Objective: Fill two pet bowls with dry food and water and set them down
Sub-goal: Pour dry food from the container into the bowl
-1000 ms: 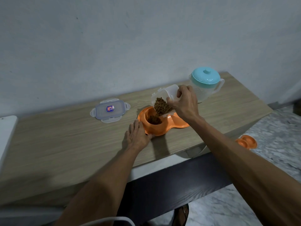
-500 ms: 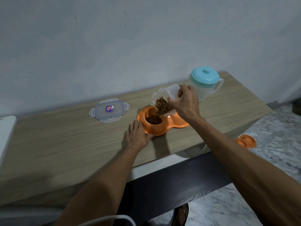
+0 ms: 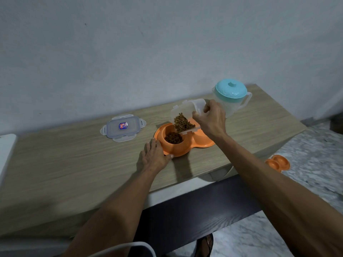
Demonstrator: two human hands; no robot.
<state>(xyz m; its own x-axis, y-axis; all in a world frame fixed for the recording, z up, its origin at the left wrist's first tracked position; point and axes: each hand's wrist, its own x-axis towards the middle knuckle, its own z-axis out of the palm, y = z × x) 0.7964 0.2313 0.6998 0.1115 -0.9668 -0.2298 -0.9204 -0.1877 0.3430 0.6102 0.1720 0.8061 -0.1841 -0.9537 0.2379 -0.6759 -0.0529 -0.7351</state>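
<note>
Two hands: right hand [image 3: 211, 120] grips tilted tub [image 3: 187, 110], bowl [image 3: 176, 152] below it; left hand [image 3: 154, 157] flat on tabletop [image 3: 74, 154], fingers touching bowl.

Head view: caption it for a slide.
Right hand tips clear plastic container of brown kibble into orange double bowl; left hand braces it.

Right well of orange bowl [image 3: 178, 150] hidden behind right hand [image 3: 211, 120] — lid label [image 3: 123, 125] too small to read.
</note>
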